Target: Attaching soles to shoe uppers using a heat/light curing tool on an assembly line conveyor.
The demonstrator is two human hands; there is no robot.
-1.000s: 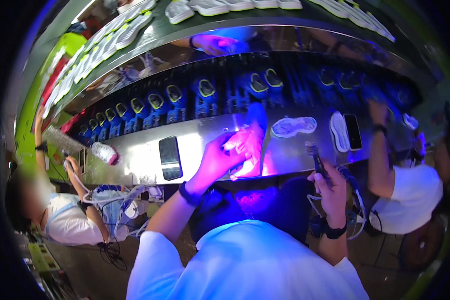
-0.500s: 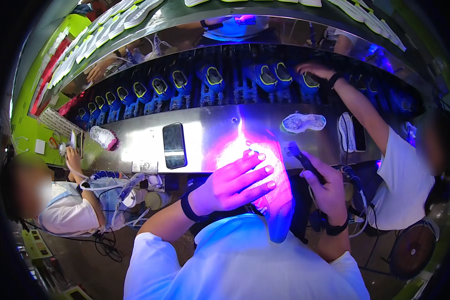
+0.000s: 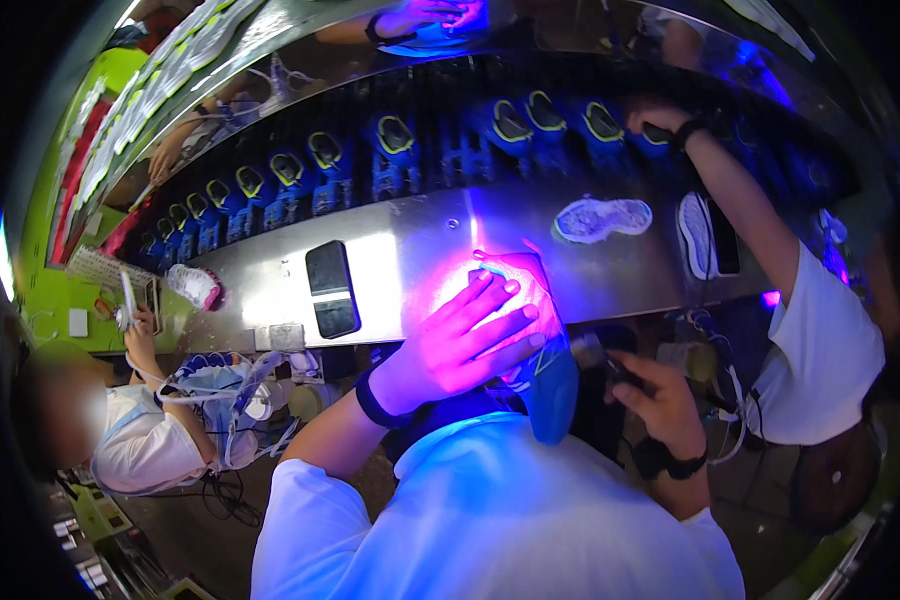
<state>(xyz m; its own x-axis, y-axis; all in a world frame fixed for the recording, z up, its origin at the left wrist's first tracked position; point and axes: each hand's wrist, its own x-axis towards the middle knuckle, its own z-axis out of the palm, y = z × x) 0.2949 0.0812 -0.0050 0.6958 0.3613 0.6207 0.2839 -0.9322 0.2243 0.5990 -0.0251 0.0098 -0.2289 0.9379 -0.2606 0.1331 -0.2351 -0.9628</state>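
A shoe upper [image 3: 550, 395] with a blue lower part sits at the table's near edge, glowing under pink and blue light. My left hand [image 3: 465, 345] lies over its side and grips it, fingers slightly spread; the thumb is hidden. To the right of the shoe, my right hand [image 3: 660, 400] closes around the dark handle of a small brush. Motion blurs the brush head [image 3: 590, 350], which points toward the shoe without clearly touching it.
Blue shoes [image 3: 395, 135] stand in a row on a dark conveyor beyond the metal table [image 3: 255, 290]. A phone [image 3: 332, 290], a white sole [image 3: 602, 220] and another sole [image 3: 696, 235] lie there. Co-workers sit on both sides; one person's hand [image 3: 658, 118] reaches to the row.
My right hand and the brush have moved down, away from the upper part of the shoe. My left hand keeps its hold on the shoe. The view has shifted slightly.
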